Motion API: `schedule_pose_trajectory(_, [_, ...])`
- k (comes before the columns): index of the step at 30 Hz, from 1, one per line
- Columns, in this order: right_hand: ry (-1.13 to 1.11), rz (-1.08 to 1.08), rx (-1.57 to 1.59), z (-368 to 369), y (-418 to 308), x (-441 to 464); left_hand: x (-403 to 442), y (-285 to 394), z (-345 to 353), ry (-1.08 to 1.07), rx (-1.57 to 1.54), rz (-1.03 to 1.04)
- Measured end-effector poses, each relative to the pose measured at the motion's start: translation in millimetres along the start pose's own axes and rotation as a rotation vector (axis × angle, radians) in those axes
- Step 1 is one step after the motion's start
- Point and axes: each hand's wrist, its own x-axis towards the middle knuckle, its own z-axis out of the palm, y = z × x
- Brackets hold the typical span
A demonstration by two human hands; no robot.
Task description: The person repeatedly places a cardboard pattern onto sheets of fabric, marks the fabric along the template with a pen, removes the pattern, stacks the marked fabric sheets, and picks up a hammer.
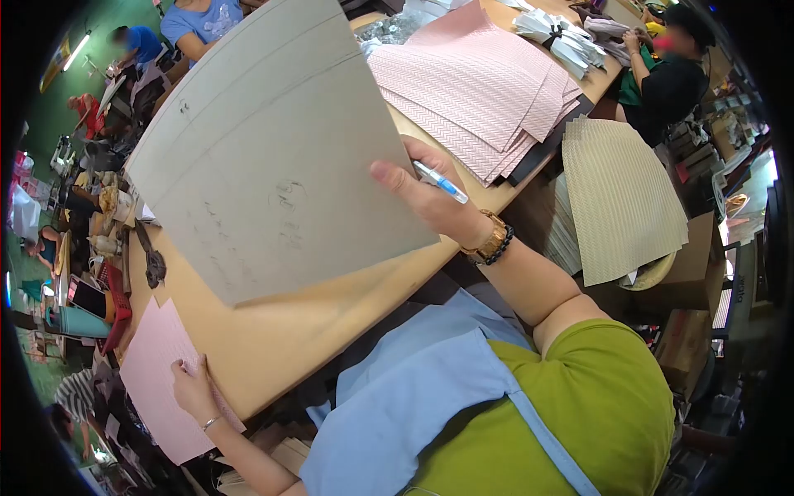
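A large grey board (273, 157) with pencil lines and handwriting is raised at a tilt over the table. My right hand (434, 194) grips its right edge, thumb on the face, and also holds a blue-and-white pen (441, 182). A pink sheet (161, 388) lies at the table's left end, partly past the edge. On it rests my left hand (194, 390), thumb and fingers apart. Patterned pink sheets (471, 91) are piled behind the board, near my right hand.
The wooden table (281, 347) runs diagonally. Dark scissors (154, 264) lie at its left side, white bundles (558, 41) at the back. Cream sheets (624, 198) sit on a stool to the right. A person (662, 74) works at the back right; others are at the back left.
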Motion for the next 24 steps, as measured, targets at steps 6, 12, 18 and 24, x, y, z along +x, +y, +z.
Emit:
schedule_pose_trajectory(6, [0.056,-0.053,0.049,-1.6,-3.1,0.5,1.8,15.9,2.5,-0.119,0.156,0.06])
schedule_pose_trajectory(12, [0.125,-0.058,0.088,-8.0,-4.0,-4.2,17.2,18.5,-0.8,-0.369,-0.852,-0.155])
schedule_pose_trajectory(18, [0.291,-0.076,0.166,-18.5,-17.5,-1.1,10.7,58.7,11.8,-0.305,-0.589,0.392])
schedule_pose_trajectory(24, [0.355,-0.087,-0.042,-60.8,-22.0,6.6,12.0,91.1,14.4,-0.273,-0.265,0.454])
